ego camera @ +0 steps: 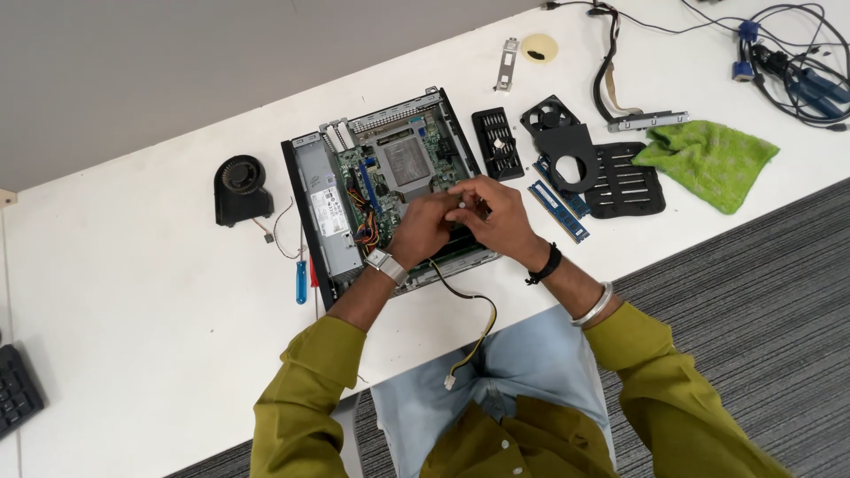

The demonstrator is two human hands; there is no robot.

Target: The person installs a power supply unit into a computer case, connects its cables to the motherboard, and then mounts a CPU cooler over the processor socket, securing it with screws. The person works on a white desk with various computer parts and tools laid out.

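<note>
Both hands, left hand and right hand, pinch fingers around something small and hidden above the open grey metal computer case; it looks light, fragile, best gripped by its edges.

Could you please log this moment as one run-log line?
left hand: over open computer case, grip unclear | right hand: meeting left, pinching small part | screwdriver: on table

Matt white table, bare-metal computer case, fuzzy green cloth, black plastic blower fan.
</note>
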